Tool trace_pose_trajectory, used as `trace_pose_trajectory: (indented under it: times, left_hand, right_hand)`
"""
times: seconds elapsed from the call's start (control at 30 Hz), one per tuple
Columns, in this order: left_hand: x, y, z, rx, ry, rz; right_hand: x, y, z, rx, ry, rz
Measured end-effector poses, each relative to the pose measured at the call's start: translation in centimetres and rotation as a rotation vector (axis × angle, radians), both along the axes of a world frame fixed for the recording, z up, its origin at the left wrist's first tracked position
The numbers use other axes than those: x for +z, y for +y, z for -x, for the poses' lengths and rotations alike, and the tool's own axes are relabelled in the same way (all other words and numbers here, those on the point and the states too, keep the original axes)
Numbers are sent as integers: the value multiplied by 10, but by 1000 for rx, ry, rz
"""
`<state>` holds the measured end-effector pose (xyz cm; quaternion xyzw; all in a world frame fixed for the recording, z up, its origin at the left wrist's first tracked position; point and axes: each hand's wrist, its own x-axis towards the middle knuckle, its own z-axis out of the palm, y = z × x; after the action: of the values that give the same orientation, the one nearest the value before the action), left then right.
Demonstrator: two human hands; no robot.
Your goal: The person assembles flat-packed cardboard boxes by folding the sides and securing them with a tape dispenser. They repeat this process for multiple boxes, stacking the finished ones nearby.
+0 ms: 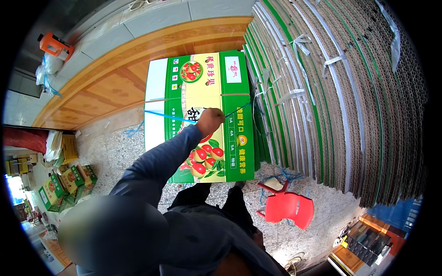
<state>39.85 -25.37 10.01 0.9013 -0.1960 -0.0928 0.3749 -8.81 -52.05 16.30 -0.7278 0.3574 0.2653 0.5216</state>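
Note:
My left hand (pixel 211 122) is closed in a fist around a blue strap (pixel 170 116), above a stack of flat printed cartons (pixel 214 99). The strap runs across the stack, out from both sides of the fist. The top carton is green and yellow with red fruit pictures, with a white panel along its left side. A thin tan cord or seam also crosses it, farther from me. Low by my dark trouser leg, a small part of my right hand (pixel 258 237) shows; its fingers cannot be made out.
Tall bundles of flattened cardboard (pixel 322 92), tied with white strips, stand at the right. A red plastic chair (pixel 291 209) is on the speckled floor, near loose blue strap (pixel 285 175). Made-up fruit cartons (pixel 71 179) sit at the left. An orange bottle (pixel 55 46) rests on the tiled ledge.

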Motion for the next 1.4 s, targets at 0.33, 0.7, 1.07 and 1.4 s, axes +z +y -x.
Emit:
trace_pose_trajectory:
  times: [0.33,0.7,1.07,1.4]
  left_hand:
    - [30,46,0,-279,-125,-204]
    - [160,76,35,75,278,145]
    - [336,739,231,1641,-517,-300]
    - [-82,495,635,1660,1036,822]
  right_hand:
    - [-69,-59,-29,1271,-370,585]
    - [-152,74,-228,-4,-311,355]
    - [-199,83,-223,105,-251,200]
    - [-135,29,-234,404,-144,144]
